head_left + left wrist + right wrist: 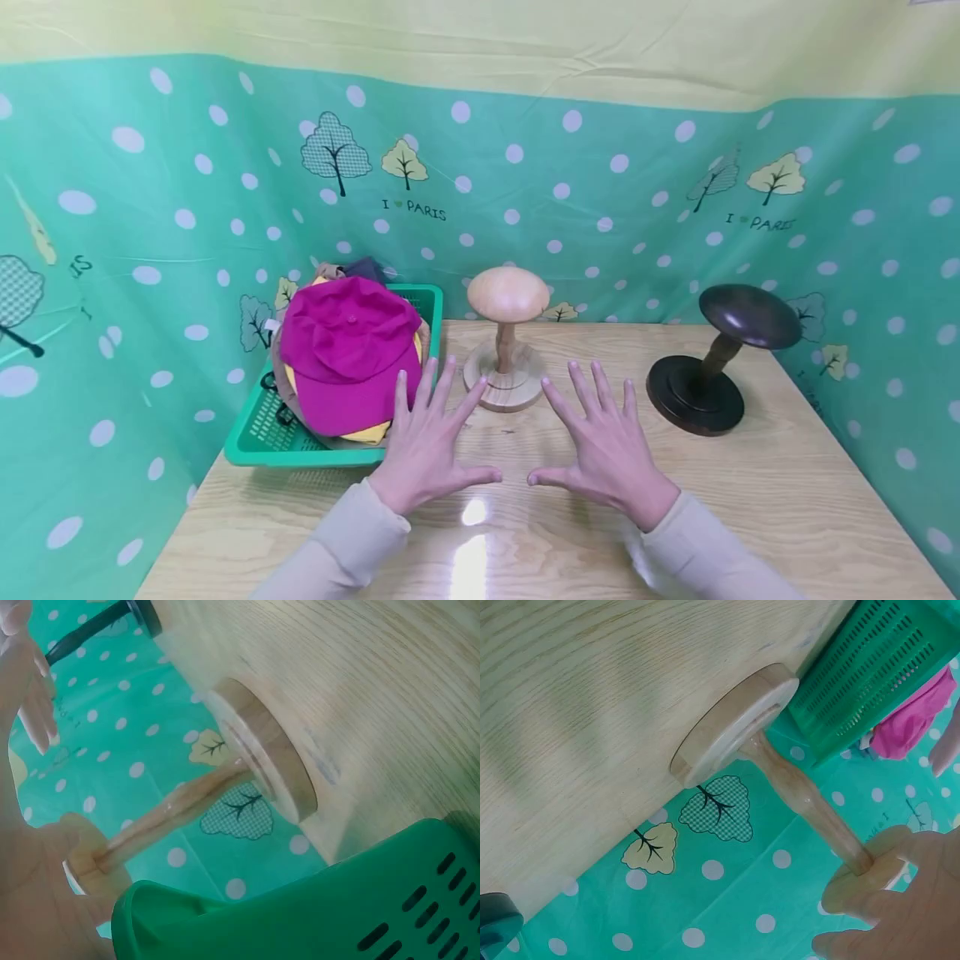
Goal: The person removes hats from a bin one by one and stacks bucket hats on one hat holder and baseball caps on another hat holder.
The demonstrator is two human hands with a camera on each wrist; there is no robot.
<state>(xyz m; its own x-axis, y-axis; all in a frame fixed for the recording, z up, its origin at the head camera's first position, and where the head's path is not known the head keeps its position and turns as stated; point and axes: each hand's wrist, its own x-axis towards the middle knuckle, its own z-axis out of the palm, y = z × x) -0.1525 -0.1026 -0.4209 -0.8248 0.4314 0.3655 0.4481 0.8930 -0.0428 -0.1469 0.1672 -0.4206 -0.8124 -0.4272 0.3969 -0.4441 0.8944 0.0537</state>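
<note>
Fingers spread wide, my left hand (422, 450) is held over the table, palm down, and overlaps the right front corner of a green basket (315, 458) in the head view. A magenta cap (348, 342) tops the pile of caps in that basket. My right hand (611, 458) mirrors the pose, holding nothing, its thumb pointing toward the left thumb. Beyond and between the hands stands a light wooden hat stand (508, 296) with a round base and domed top. A dark hat stand (750, 317) is farther off to the right.
The wood-grain table (810, 500) meets a green dotted curtain (517, 192) at its back and sides. Tan, yellow and navy pieces (365, 268) show around the magenta cap. Dark straps (285, 414) lie at the basket's left side.
</note>
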